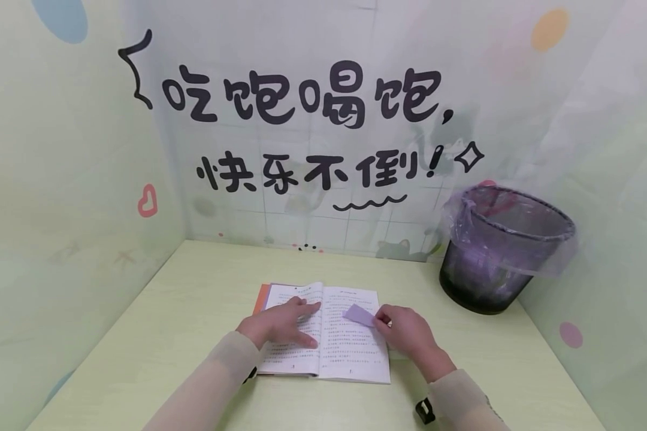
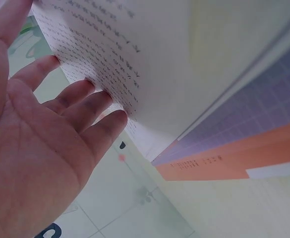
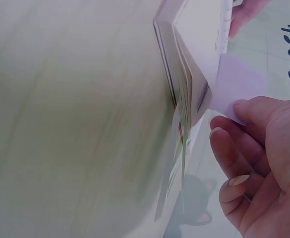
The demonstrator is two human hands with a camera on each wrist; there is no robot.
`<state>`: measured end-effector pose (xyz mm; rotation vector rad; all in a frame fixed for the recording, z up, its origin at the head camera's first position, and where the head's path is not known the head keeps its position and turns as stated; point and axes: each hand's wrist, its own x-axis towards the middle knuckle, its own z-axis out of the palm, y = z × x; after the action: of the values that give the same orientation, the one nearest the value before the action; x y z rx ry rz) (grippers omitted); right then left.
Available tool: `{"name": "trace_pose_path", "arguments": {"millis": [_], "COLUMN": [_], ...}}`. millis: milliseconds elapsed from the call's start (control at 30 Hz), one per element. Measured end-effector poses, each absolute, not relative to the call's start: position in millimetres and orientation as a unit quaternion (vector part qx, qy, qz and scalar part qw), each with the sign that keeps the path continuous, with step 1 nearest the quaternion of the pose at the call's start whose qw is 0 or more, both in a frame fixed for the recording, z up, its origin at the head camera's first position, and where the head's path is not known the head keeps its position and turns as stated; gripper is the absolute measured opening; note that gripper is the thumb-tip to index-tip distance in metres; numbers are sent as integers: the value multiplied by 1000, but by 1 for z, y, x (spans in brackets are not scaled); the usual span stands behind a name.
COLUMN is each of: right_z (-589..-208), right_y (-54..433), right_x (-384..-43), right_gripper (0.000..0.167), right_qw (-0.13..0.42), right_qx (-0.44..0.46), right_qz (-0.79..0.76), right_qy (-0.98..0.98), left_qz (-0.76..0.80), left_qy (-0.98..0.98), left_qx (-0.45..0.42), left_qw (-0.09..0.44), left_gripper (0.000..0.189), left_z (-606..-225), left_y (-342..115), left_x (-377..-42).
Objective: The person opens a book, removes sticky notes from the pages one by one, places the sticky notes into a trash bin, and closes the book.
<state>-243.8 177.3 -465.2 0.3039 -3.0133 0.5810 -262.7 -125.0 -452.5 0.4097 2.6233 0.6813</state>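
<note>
An open book (image 1: 350, 365) of printed pages lies on the pale table, with an orange cover edge (image 1: 260, 299) showing at its left. My left hand (image 1: 283, 322) rests on the left page with fingers spread, close to the centre fold. In the left wrist view, the fingers of that hand (image 2: 45, 134) lie nearly straight against the printed page (image 2: 100, 49). Between thumb and forefinger, my right hand (image 1: 410, 335) pinches a small purple paper slip (image 1: 358, 315) over the right page. The right wrist view shows this slip (image 3: 236, 82) beside the book's page edges (image 3: 184, 69).
A dark waste bin (image 1: 485, 275) lined with a translucent purple bag stands at the table's back right. Behind the table (image 1: 205, 287) rises a printed wall covering (image 1: 313, 137) with large black characters, and similar panels flank both sides.
</note>
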Motion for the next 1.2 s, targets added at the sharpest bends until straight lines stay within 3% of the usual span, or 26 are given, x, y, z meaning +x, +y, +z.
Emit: {"name": "trace_pose_path", "arguments": {"millis": [467, 667, 1000, 1200], "right_z": [-434, -390, -296, -265], "right_y": [219, 252, 314, 345], "right_x": [-257, -268, -279, -283], "right_gripper": [10, 16, 34, 41], "right_qw": [61, 82, 184, 242], "right_qx": [104, 112, 66, 23], "right_qz": [189, 189, 178, 178], "right_qy": [-975, -972, -964, -954], "left_qz": [238, 235, 230, 225], "left_qy": [938, 939, 939, 939], "left_qx": [144, 146, 150, 153], "left_qw": [205, 205, 208, 212], "left_gripper": [99, 99, 98, 97], "left_z": [-454, -454, -452, -453], "left_y": [-124, -124, -125, -125], "left_x": [-265, -266, -267, -268]}}
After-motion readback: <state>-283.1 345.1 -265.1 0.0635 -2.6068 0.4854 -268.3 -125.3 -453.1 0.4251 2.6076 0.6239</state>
